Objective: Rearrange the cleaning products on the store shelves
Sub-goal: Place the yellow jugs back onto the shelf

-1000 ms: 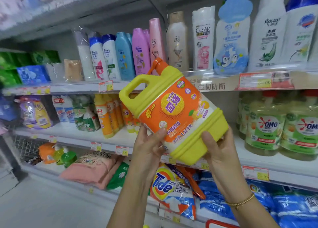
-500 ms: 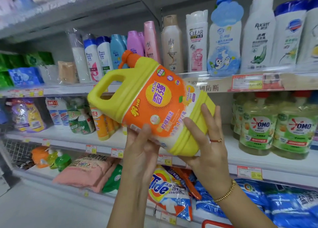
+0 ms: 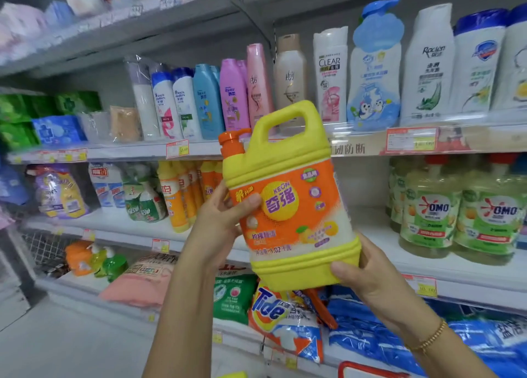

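Nearly upright and tipped a little to the left, a yellow detergent jug (image 3: pixel 288 206) with an orange label is held in the air in front of store shelves, touching none of them. Its orange cap (image 3: pixel 231 143) sits at the top left, and its moulded carry handle (image 3: pixel 288 118) reaches up in front of the edge of the upper shelf (image 3: pixel 356 146). The person's left hand (image 3: pixel 219 226) grips the jug's left side, the thumb lying across the upper left of the label and the fingers curled out of sight behind it. The right hand (image 3: pixel 368 280) holds the bottom right corner, the thumb pressed on the yellow base and the other fingers hidden behind; a gold bracelet (image 3: pixel 427 339) circles that wrist. Behind the jug runs the white middle shelf (image 3: pixel 427 266), with a row of orange and yellow bottles (image 3: pixel 176 195) to the left and green-labelled OMO bottles (image 3: pixel 490 212) to the right. On the upper shelf stands a line of shampoo bottles (image 3: pixel 330 72) in white, pink and blue. Below the jug, on the lowest shelf, lies a Tide bag (image 3: pixel 282 317) beside blue bags (image 3: pixel 370 335) and a green pouch (image 3: pixel 233 297).
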`<state>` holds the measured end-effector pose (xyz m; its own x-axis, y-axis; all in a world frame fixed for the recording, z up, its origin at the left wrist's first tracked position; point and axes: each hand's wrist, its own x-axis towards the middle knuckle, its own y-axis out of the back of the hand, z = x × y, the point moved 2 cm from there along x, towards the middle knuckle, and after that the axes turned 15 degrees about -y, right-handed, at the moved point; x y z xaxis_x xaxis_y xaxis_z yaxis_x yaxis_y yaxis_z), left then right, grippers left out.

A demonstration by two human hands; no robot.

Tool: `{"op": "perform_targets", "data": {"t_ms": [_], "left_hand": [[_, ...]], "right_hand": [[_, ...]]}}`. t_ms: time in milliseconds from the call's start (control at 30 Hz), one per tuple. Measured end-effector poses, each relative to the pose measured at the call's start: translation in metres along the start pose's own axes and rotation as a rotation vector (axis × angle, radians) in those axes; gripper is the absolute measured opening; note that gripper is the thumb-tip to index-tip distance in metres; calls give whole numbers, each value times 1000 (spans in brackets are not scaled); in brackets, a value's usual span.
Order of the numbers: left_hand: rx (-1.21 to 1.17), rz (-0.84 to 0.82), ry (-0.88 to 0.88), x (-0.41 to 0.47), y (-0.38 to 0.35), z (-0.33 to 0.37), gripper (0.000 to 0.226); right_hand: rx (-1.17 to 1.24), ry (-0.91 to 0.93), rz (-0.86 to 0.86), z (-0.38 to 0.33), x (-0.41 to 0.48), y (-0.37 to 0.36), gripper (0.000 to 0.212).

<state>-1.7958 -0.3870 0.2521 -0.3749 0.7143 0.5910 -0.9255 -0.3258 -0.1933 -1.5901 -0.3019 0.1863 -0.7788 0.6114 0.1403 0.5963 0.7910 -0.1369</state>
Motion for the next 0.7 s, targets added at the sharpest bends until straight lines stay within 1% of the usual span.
{"op": "perform_targets", "data": {"t_ms": [67,100,167,233,300,367,400,467,567,633,700], "left_hand": [[43,62,84,6,0,4,73],[77,85,125,8,-1,7,68],[92,104,214,14,-3,15,56],[36,128,288,17,-5,25,43],[-2,157,351,22,-3,33,51],[-4,180,392,26,2,40,62],[-7,181,413,28,5,42,63],[-6,152,445,30,9,48,59],[97,77,472,29,20,56,61],[198,25,460,26,27,63,62],[256,16,381,21,36,67,61]], "right_hand": [[79,-98,-25,-7,-3,0,90],[111,-139,-34,-14,-4,-1,87],[140,-199,-31,-34,-7,-5,69],[114,-234,-20,-55,-8,-10,51],[88,-258,-33,-72,-8,-16,44],[91,-274,-42,-85,-8,-21,44],[88,-282,-46,-89,-7,-23,45],[70,-299,-60,-93,-6,-28,49],[71,-337,-105,-87,-3,-34,51],[82,-379,-133,-77,0,-37,48],[40,-419,-171,-63,6,-38,46]]}}
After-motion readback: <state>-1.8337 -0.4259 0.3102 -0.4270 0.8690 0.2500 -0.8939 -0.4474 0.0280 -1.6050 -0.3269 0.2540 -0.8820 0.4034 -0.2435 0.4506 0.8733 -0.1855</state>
